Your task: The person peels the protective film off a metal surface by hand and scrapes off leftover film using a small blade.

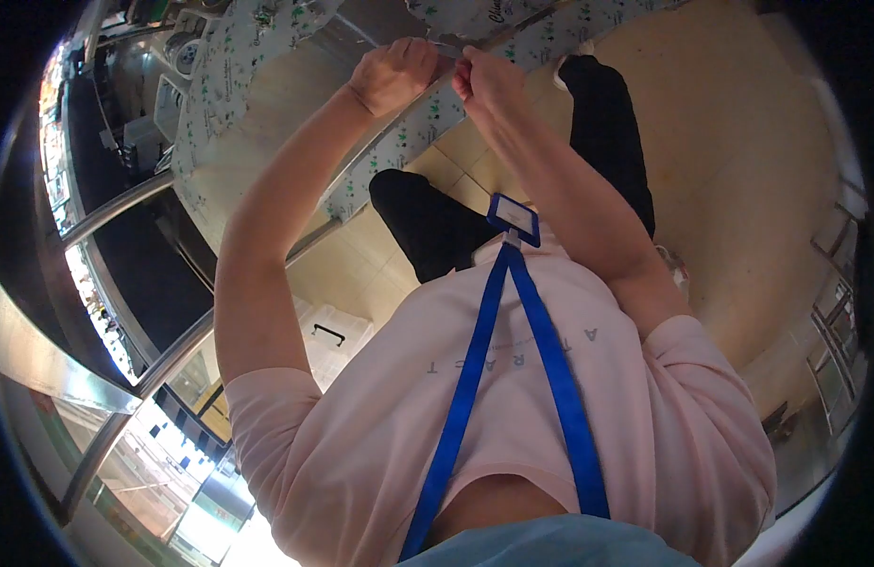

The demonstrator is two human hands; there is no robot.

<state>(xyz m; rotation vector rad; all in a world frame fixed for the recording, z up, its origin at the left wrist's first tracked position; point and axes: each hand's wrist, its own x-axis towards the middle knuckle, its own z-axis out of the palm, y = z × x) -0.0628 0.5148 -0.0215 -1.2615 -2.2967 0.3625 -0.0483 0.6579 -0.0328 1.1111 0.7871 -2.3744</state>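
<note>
Landmark: front lip [399,144] of the surface [257,151], running slantwise, near-left to far-right.

Thing in hand: thin strip [447,44], above the far part of the lip, in the gap between the two hands. Material not certain; pale and shiny, too little of it shows to name.

Left hand [396,74]: above the lip, on its surface side, back of the hand uppermost. Fingers curled inward; pads hidden, so cannot tell whether they are clamped on the strip.

Right hand [496,83]: on the floor side of the lip, at about the same reach. Thumb and forefinger together, apparently pinched on the strip's right end.

Key relation: the visible piece lies crosswise from one hand to the other, dipping slightly to the right, so its long axis crosses the slant of the lip. It sits right at the fingertips of both; neither hand is clearly nearer. Any parting of the hands would, I judge, pull along that axis.

Around: printed sheet [231,71] on the surface side of the lip; bare grey patch [347,36] beyond the left hand; tiled floor [730,142] on the lip's other side.
</note>
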